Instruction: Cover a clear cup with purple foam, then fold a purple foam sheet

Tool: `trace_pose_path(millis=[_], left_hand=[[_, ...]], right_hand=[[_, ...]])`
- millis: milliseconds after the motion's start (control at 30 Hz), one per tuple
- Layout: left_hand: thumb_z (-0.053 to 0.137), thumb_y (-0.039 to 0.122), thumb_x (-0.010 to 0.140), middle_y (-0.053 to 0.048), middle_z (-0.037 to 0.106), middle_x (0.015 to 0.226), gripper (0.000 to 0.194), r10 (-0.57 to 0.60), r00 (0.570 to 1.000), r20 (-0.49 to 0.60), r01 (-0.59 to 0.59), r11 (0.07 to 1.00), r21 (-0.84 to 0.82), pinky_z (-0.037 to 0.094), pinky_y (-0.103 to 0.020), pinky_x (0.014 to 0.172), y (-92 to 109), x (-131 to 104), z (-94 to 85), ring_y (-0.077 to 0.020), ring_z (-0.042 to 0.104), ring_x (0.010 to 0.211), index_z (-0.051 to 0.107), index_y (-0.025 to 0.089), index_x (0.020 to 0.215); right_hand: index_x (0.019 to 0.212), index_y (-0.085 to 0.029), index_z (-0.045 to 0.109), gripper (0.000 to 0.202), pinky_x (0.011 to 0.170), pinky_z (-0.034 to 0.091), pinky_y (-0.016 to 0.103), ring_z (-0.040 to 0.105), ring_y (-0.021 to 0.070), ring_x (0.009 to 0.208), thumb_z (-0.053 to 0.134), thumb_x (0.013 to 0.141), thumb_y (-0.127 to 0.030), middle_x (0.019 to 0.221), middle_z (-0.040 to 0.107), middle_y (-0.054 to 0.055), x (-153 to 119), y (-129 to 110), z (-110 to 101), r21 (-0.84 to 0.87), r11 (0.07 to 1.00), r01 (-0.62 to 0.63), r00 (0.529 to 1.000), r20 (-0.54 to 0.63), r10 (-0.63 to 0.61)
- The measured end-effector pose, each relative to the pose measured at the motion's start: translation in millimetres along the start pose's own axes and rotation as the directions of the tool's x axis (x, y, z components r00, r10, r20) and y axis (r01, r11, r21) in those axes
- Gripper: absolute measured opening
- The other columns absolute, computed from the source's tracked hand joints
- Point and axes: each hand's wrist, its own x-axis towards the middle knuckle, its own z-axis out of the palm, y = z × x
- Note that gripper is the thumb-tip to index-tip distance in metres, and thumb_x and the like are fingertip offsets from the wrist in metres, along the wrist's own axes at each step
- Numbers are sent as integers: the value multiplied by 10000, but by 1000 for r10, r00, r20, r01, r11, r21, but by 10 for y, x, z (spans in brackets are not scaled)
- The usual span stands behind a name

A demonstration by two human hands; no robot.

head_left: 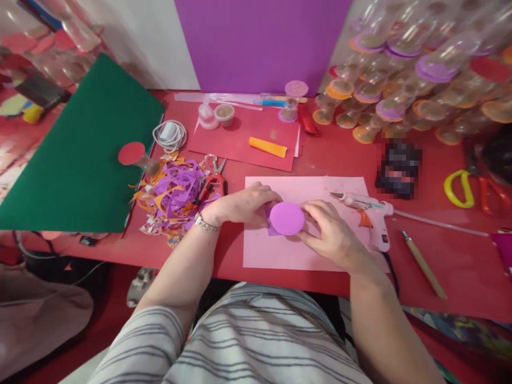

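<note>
Over the pink sheet, a round purple disc faces up between my two hands. My right hand grips its right side, thumb and forefinger at the rim. Curled around the left side is my left hand, its fingertips partly hidden behind the disc; a bracelet is on that wrist. Whatever lies beneath the disc cannot be seen. A purple scrap with a straight edge shows just under the disc's left side. To the right of my right hand, a pink glue gun lies on its side.
Left of my hands are purple and orange scraps and red-handled snips. A green board leans farther left. Stacked hourglass-like bottles fill the back right. A wooden-handled knife and yellow-handled scissors lie at right.
</note>
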Motion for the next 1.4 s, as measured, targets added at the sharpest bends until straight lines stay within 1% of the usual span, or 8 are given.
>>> trace_pose_path(millis=[133,300,433,667,800,1000,1200,1400], left_hand=[[647,143,759,-84,636,1104,392,10,1000,4,-10,1000,-23,394,-336,978,-63,-15,5,-242,521,1077,605,171,1148],[572,62,710,-93,651,1096,400,31,1000,2,-31,997,-67,423,-339,960,-82,9,49,-243,547,1062,629,157,1095],[518,33,673,-79,682,1035,412,49,998,-38,-54,990,-133,447,-333,921,-99,14,78,-237,564,1005,651,168,1039],[544,6,619,-62,670,1036,497,18,1000,-22,-21,987,-158,440,-300,890,-135,21,109,-237,536,1017,641,184,1072],[535,6,606,-77,648,1067,530,8,1000,6,-7,991,-132,432,-295,890,-125,33,110,-239,520,1017,631,166,1102],[518,16,640,-57,647,967,519,-5,1000,11,7,990,-139,431,-280,849,-138,44,132,-230,504,970,621,175,1123],[513,17,675,-76,654,1083,477,1,1000,-7,-2,991,-137,430,-291,898,-133,44,131,-231,516,1013,621,170,1114],[506,15,687,-78,641,1112,514,-40,998,56,43,997,-61,435,-279,935,-73,42,74,-222,517,1067,588,155,1174]], right_hand=[[1130,-218,580,412,844,526,466,605,288,997,690,815,-460,1077,656,115,61,-36,145,0,999,34,999,1,-34],[1041,-234,589,394,737,532,427,606,265,869,762,755,-444,945,669,81,103,5,272,-2,999,34,998,-48,-34],[1057,-235,591,391,750,534,438,617,263,864,760,763,-429,949,664,75,63,51,263,-16,999,30,998,-49,-31],[1087,-240,600,376,740,562,453,641,283,888,735,793,-431,965,662,95,43,-76,178,3,1000,-12,1000,16,12],[1103,-241,605,377,731,570,449,640,290,892,745,788,-393,966,663,97,10,-83,178,2,1000,-31,999,-17,31],[1109,-235,593,349,699,573,426,649,281,862,733,794,-292,949,671,98,-43,-112,211,-34,999,-6,999,-49,4],[1099,-230,568,388,685,570,427,655,284,835,763,776,-320,899,682,96,-66,-88,259,-63,998,-13,989,-148,4],[1110,-208,543,393,673,569,413,660,263,807,743,795,-332,897,671,84,-105,-97,366,-123,992,15,977,-211,-41]])
